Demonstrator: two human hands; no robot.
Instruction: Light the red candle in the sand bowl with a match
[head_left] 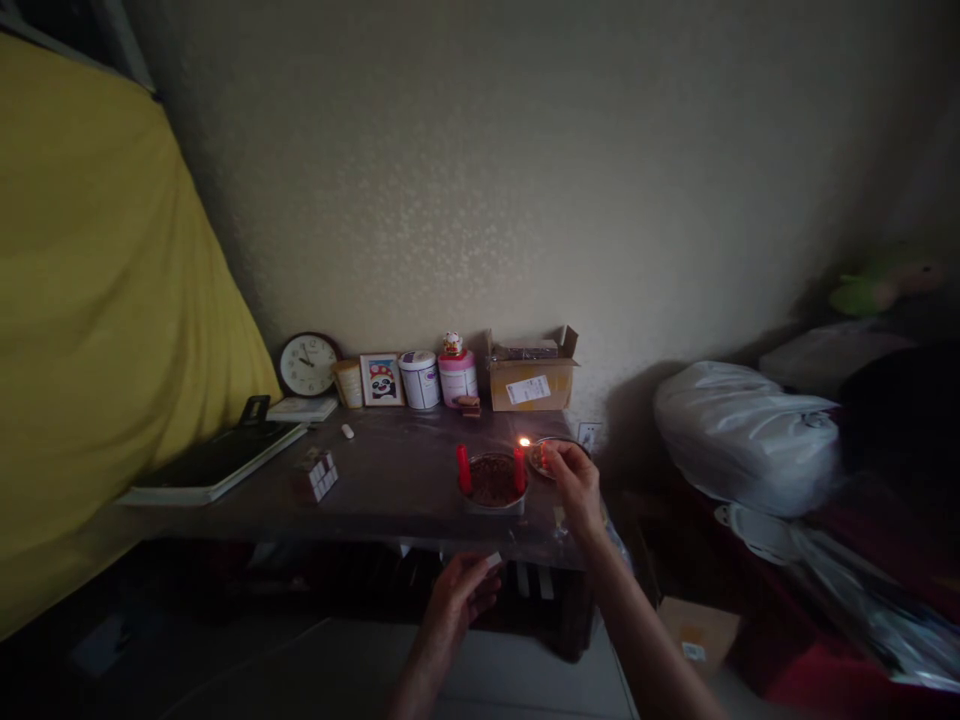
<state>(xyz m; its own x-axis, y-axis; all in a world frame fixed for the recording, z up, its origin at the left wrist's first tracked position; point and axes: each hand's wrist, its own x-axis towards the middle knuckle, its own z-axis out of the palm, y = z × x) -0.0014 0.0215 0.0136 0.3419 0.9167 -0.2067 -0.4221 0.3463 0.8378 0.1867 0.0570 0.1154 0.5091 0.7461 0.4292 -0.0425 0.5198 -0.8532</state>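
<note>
Two red candles stand upright in a round pan of dark grainy material (492,502): the left candle (463,470) and the right candle (519,472). A small flame (524,441) burns at the top of the right one. My right hand (576,482) is just right of that flame, its fingers pinched on what looks like a match, mostly hidden, with an orange-red glow at the fingertips. Below the table's front edge, my left hand (459,597) is closed around a small pale box that looks like a matchbox (493,560).
A round dish (536,462) lies behind my right hand. Along the wall are a clock (308,364), a framed panda picture (382,380), tins (419,380) and an open cardboard box (531,385). A puzzle cube (321,474) sits left on the table (397,470); white bags (742,435) lie right.
</note>
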